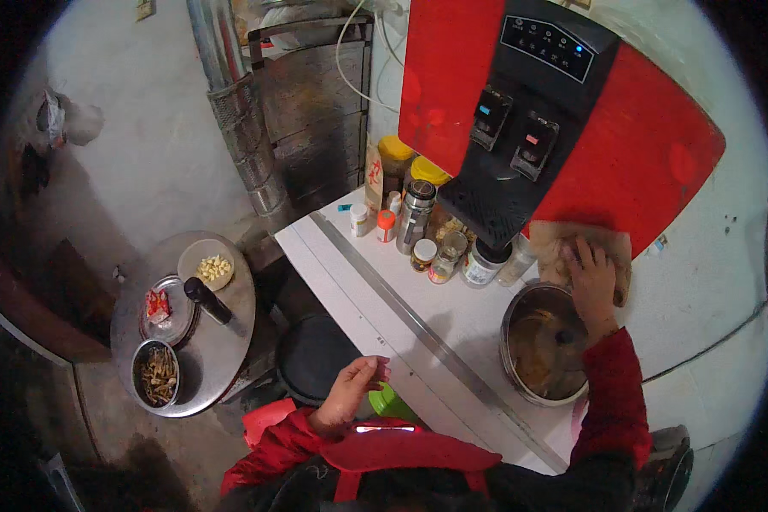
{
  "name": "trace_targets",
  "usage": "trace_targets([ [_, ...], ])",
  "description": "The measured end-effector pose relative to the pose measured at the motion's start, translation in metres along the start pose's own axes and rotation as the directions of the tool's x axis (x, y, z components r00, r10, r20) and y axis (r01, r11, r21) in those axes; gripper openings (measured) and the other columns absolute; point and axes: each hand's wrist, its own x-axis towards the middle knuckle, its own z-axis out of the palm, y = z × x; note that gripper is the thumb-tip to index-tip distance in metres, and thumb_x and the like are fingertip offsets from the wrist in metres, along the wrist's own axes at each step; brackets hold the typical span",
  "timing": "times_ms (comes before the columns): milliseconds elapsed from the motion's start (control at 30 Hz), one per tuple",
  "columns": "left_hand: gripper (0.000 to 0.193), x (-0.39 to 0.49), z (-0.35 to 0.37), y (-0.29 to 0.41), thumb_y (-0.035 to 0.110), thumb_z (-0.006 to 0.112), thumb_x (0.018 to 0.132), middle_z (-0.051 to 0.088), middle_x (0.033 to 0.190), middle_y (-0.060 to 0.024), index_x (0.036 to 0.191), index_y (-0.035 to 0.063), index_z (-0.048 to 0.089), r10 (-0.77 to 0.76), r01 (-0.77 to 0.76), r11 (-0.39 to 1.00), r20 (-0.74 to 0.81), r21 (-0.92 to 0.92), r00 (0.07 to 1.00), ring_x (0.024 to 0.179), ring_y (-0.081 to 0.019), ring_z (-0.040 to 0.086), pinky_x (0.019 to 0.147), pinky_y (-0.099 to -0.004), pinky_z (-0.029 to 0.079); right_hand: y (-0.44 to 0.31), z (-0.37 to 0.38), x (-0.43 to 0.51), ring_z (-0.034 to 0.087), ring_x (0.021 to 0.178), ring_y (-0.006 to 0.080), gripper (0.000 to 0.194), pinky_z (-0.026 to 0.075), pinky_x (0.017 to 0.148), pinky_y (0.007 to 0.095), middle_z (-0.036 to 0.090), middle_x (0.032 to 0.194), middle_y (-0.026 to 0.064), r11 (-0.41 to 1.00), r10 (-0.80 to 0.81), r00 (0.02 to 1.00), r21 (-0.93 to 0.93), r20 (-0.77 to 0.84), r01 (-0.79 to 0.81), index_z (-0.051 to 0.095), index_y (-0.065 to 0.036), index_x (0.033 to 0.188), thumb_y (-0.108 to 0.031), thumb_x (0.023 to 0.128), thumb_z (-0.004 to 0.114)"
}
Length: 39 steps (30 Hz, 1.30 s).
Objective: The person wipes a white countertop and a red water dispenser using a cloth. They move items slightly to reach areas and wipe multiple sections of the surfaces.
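Observation:
My right hand (592, 278) reaches over the far side of a metal pot (507, 358) and rests on a brown cloth or paper bag (550, 240) by the wall; its fingertips are at the opening, and whether they grip anything is hard to tell. Brownish liquid with a dark round spot lies in the pot. My left hand (355, 387) hangs at the near left edge of the white table (461, 390), fingers loosely curled, with no object visible in it.
A red and black water dispenser (493, 211) overhangs bottles, jars and a steel thermos (416, 217). On a round metal table (221, 377) at left stand a bowl of garlic cloves (214, 269), a metal tray (182, 313), a black-topped bottle (208, 301) and a bowl of dried pieces (157, 377).

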Motion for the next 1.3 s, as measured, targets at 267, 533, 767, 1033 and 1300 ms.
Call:
trace_targets([
  [267,0.037,0.006,0.005,0.000,0.035,0.050,0.100,0.066,0.099,-0.0042,0.117,0.0036,0.060,0.014,-0.014,1.000,-0.003,0.015,1.000,0.091,-0.0136,0.061,0.081,-0.0297,0.047,0.086,-0.110,0.144,0.053,0.109,0.0336,0.060,0.048,0.091,0.0416,0.052,0.131,0.0098,0.954,0.077,0.932,-0.244,-0.353,-0.172,0.056,-0.015,0.130,0.000,0.073,0.062],
  [533,0.036,0.012,-0.006,0.005,0.035,0.050,0.100,0.065,0.099,-0.0036,0.116,0.0036,0.060,0.010,-0.010,1.000,0.061,0.007,0.998,0.090,-0.0131,0.060,0.080,-0.0288,0.047,0.053,-0.092,0.132,0.053,0.100,0.0339,0.063,0.051,0.082,0.0412,0.054,0.123,0.0110,0.945,0.167,0.951,-0.234,-0.261,-0.230,0.053,-0.015,0.132,-0.001,0.072,0.063],
  [767,0.027,0.004,-0.030,0.023,0.025,0.051,0.101,0.064,0.098,-0.0030,0.113,0.0028,0.061,0.046,-0.048,0.998,0.058,0.032,0.997,0.088,-0.0131,0.059,0.079,-0.0271,0.047,-0.030,0.009,0.013,0.052,0.098,0.0322,0.047,0.048,0.082,0.0416,0.054,0.115,0.0126,0.996,0.088,0.994,-0.029,0.069,-0.086,0.058,-0.008,0.123,-0.005,0.076,0.058],
  [1033,0.027,-0.011,-0.066,0.020,0.025,0.056,0.099,0.064,0.097,-0.0013,0.117,0.0046,0.061,0.087,-0.087,0.996,-0.004,0.007,0.996,0.088,-0.0095,0.057,0.079,-0.0244,0.046,0.040,-0.070,0.094,0.052,0.106,0.0364,0.055,0.046,0.091,0.0426,0.055,0.122,0.0139,0.969,0.137,0.982,-0.189,-0.130,-0.160,0.056,-0.009,0.129,0.000,0.074,0.059],
  [1300,0.023,-0.015,-0.080,0.022,0.019,0.056,0.098,0.066,0.098,-0.0056,0.114,0.0035,0.062,0.095,-0.096,0.995,-0.085,-0.013,0.992,0.090,-0.0142,0.061,0.079,-0.0282,0.048,-0.006,-0.039,0.078,0.049,0.112,0.0376,0.066,0.047,0.094,0.0458,0.051,0.127,0.0168,0.910,0.381,0.921,-0.142,-0.079,-0.388,0.049,-0.014,0.137,-0.003,0.075,0.066],
])
